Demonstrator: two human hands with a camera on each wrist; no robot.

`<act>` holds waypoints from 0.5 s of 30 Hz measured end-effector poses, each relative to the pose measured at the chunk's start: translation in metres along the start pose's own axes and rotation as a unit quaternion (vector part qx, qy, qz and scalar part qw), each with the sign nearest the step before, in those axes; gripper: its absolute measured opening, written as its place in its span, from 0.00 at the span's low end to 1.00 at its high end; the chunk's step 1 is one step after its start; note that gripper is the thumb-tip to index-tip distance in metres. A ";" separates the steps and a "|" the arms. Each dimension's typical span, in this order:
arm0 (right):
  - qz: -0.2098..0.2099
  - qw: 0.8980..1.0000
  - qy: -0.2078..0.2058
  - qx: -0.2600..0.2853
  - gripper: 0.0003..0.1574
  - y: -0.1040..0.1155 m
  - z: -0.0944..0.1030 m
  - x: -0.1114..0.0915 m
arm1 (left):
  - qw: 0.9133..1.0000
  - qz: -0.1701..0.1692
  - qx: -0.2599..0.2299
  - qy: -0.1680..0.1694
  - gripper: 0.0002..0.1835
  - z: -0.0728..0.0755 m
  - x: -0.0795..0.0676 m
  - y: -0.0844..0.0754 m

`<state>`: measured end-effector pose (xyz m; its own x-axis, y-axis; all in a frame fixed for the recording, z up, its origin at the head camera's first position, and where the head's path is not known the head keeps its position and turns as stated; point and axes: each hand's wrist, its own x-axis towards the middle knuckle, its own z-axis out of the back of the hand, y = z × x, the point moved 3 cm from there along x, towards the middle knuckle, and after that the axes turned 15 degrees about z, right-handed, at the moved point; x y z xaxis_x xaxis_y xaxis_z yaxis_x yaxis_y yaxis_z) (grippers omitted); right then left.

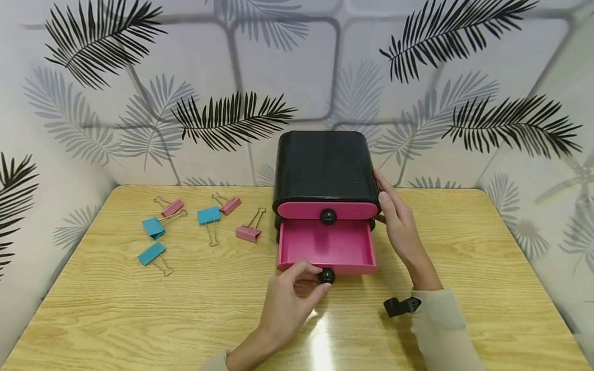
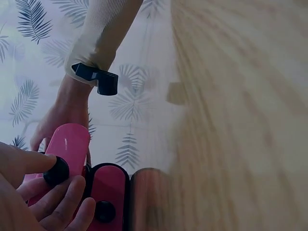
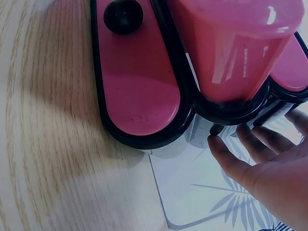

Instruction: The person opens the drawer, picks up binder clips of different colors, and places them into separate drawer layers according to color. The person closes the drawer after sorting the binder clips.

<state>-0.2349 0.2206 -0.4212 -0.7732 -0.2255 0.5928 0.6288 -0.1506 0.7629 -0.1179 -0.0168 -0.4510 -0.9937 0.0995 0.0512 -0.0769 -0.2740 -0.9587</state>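
Observation:
A glossy black drawer unit [image 1: 323, 164] with pink fronts stands at the back of the table. Its middle drawer [image 1: 324, 246] is pulled out, and nothing shows inside. Closed above it is the top drawer [image 1: 303, 210]; the right wrist view also shows a closed bottom drawer [image 3: 139, 86]. My left hand [image 1: 285, 308] pinches the round black knob [image 1: 326, 276] of the pulled-out drawer between thumb and fingers. Against the unit's right side lies my right hand [image 1: 401, 224], its fingers extended and partly hidden behind the unit's edge.
Left of the unit lie three pink binder clips, one [image 1: 248, 233] close to it, and three blue binder clips, one [image 1: 208, 215] among the pink ones. A leaf-patterned wall covering [image 1: 283, 56] rises behind the wooden table [image 1: 169, 324]. A black wrist device [image 1: 401, 307] juts from my right sleeve.

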 end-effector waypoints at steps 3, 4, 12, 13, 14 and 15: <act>0.001 1.000 0.000 -0.002 0.32 0.000 0.000 0.000 | 1.000 0.007 -0.004 0.004 0.10 0.000 -0.001 0.001; 0.000 1.000 0.000 -0.002 0.32 -0.001 -0.001 0.000 | 1.000 0.009 -0.005 0.005 0.09 0.000 -0.001 0.001; -0.002 1.000 -0.003 0.000 0.32 -0.002 0.000 0.000 | 1.000 0.006 -0.006 0.009 0.09 -0.001 0.000 0.002; -0.002 1.000 -0.004 0.001 0.32 -0.002 0.000 0.000 | 1.000 0.006 -0.008 0.010 0.09 -0.002 0.000 0.002; -0.001 1.000 -0.005 0.002 0.32 -0.002 0.000 0.000 | 1.000 0.007 -0.010 0.013 0.09 -0.002 0.000 0.003; -0.001 1.000 -0.005 0.005 0.32 -0.002 0.000 0.000 | 1.000 0.008 -0.012 0.015 0.09 -0.002 0.000 0.003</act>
<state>-0.2357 0.2206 -0.4226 -0.7751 -0.2148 0.5942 0.6267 -0.1422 0.7662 -0.1184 -0.0154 -0.4549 -0.9919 0.1239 0.0276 -0.0584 -0.2524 -0.9659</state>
